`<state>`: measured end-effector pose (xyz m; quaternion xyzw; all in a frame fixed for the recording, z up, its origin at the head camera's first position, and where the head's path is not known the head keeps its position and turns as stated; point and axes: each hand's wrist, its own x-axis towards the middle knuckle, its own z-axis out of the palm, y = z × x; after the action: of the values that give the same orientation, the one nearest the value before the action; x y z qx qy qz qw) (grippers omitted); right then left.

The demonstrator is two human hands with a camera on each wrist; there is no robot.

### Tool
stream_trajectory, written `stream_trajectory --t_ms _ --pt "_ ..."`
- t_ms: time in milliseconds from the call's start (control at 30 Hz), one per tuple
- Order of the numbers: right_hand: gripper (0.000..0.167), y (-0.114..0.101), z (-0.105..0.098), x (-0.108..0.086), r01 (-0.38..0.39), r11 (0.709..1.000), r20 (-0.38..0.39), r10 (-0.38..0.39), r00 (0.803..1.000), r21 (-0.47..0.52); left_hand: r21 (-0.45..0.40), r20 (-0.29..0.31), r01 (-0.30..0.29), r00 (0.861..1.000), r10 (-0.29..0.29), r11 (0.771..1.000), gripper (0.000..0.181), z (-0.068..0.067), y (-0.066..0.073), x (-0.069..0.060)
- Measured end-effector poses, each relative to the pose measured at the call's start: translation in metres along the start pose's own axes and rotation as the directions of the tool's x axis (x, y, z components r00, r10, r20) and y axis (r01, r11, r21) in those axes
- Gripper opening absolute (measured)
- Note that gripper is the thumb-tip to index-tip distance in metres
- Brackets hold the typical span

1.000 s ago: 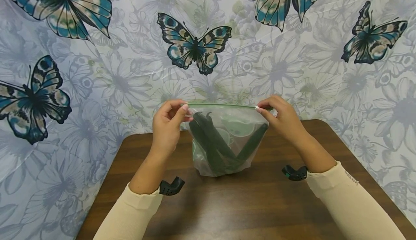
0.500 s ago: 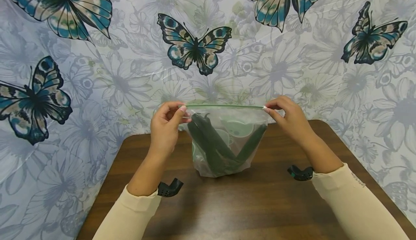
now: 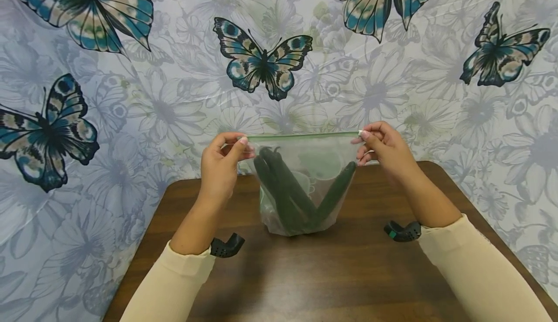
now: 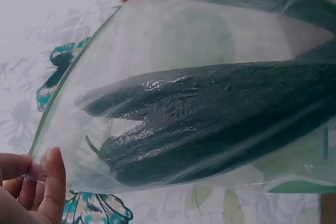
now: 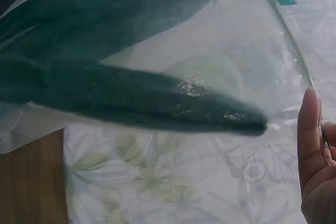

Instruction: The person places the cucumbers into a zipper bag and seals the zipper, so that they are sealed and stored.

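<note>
A clear zip bag point(image 3: 324, 164) with a green zip strip along its top stands upright on the table, stretched between both hands. Inside it are several dark green cucumbers point(image 3: 333, 193), leaning apart in a V; the left wrist view shows the bumpy skin and a thin stem on one cucumber point(image 4: 220, 114). My left hand point(image 3: 220, 164) pinches the top left corner of the bag between thumb and fingers. At the top right corner, my right hand point(image 3: 385, 150) pinches the end of the zip strip. In the right wrist view, a cucumber tip point(image 5: 231, 116) lies near the bag's side.
The brown wooden table point(image 3: 287, 273) carries the bag near its far edge. Behind it hangs a floral cloth point(image 3: 174, 94) printed with butterflies. A black wrist device point(image 3: 227, 245) sits on the left wrist and another black device point(image 3: 402, 231) on the right.
My right hand has moved outward along the zip strip to the bag's corner and risen slightly, its other fingers now spread below. My left hand has shifted slightly left, still pinching its corner.
</note>
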<state>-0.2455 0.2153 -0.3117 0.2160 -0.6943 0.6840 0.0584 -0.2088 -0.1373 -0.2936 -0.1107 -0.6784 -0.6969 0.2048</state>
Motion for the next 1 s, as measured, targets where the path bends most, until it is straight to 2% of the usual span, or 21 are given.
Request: stream_trajectory --t_ms 67,167,233,300,400,467,500,600,700,833,933,1000 --pt "0.022 -0.002 0.002 0.008 0.010 1.000 -0.011 -0.010 1.000 -0.011 0.017 -0.009 0.020 1.000 -0.019 1.000 0.021 -0.001 -0.002 0.006" --pt "0.027 -0.001 0.004 0.023 0.035 0.994 -0.026 -0.037 0.999 -0.102 0.048 -0.009 0.028 1.000 -0.028 0.998 0.020 -0.002 -0.007 0.019" --pt "0.029 0.001 0.006 0.035 0.058 0.984 -0.038 -0.065 0.997 -0.169 0.071 0.002 0.015 1.000 -0.015 0.997 0.019 -0.003 -0.011 0.031" --pt "0.028 0.004 0.008 0.047 0.090 0.975 -0.068 -0.106 0.992 -0.205 0.089 0.018 -0.025 1.000 0.024 0.996 0.019 -0.002 -0.016 0.043" --pt "0.025 0.006 0.011 0.058 0.173 0.966 -0.133 -0.200 0.971 -0.193 0.096 0.033 -0.095 0.995 0.092 0.991 0.019 0.000 -0.018 0.060" --pt "0.023 0.006 0.013 0.059 0.229 0.957 -0.167 -0.258 0.951 -0.179 0.103 0.035 -0.117 0.993 0.114 0.988 0.018 0.000 -0.018 0.064" --pt "0.022 0.007 0.014 0.058 0.245 0.954 -0.176 -0.275 0.945 -0.172 0.102 0.044 -0.109 0.993 0.105 0.989 0.017 -0.001 -0.018 0.063" --pt "0.023 0.015 0.013 0.045 0.268 0.944 -0.144 -0.297 0.944 -0.192 0.127 0.085 -0.040 0.996 0.029 0.991 0.019 -0.006 -0.025 0.053" --pt "0.024 0.031 0.011 0.023 0.255 0.940 -0.075 -0.277 0.958 -0.226 0.163 0.138 0.062 0.987 -0.085 0.985 0.025 -0.017 -0.041 0.033" --pt "0.023 0.049 0.012 -0.014 0.201 0.937 -0.011 -0.213 0.977 -0.285 0.224 0.220 0.127 0.959 -0.177 0.966 0.030 -0.030 -0.058 -0.001" --pt "0.020 0.056 0.016 -0.041 0.150 0.933 -0.009 -0.162 0.987 -0.326 0.234 0.306 0.127 0.932 -0.197 0.964 0.027 -0.037 -0.065 -0.025" --pt "0.018 0.061 0.017 -0.057 0.127 0.939 -0.010 -0.137 0.991 -0.319 0.235 0.339 0.126 0.919 -0.203 0.964 0.024 -0.040 -0.069 -0.038"
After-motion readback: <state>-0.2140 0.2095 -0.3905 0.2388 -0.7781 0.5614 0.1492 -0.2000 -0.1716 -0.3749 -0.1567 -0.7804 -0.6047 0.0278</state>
